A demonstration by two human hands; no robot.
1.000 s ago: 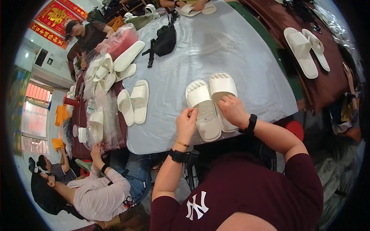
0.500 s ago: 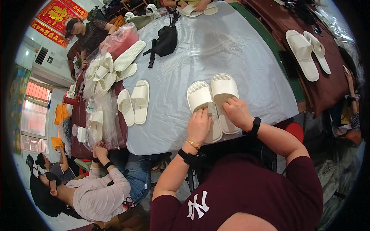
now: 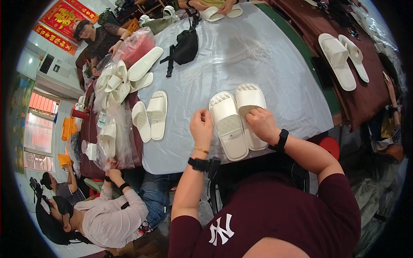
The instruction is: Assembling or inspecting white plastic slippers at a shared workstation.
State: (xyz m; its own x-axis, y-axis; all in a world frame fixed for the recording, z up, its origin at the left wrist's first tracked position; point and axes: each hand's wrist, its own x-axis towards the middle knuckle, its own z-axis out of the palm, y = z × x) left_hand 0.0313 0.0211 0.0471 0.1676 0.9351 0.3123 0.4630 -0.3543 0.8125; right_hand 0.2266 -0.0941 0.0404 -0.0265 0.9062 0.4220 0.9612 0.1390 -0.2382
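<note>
A pair of cream slippers lies side by side in front of me, toes pointing away. My right hand [image 3: 261, 124] has its fingers closed at the near edge of the strap on the right slipper [image 3: 251, 97]. Off to the side of the left slipper [image 3: 228, 125] is my left hand [image 3: 201, 128], touching no slipper. Its fingers are loosely curved and apart from the thumb, with nothing visible in them. The left slipper's insole is in full view, while my right hand hides part of the right one.
Left on the plastic-covered table [image 3: 185, 150] lies another slipper pair [image 3: 156, 115]. Beyond are a black waist bag [image 3: 186, 46] and a slipper pile [image 3: 115, 84] with clear plastic bags. Co-workers sit left and far side. A brown-covered table [image 3: 365, 94] at right holds slippers [image 3: 337, 60].
My left hand has come off the left slipper and moved left. My right hand has shifted slightly at the right slipper's strap. Across the table, a co-worker's hands moved on a slipper.
</note>
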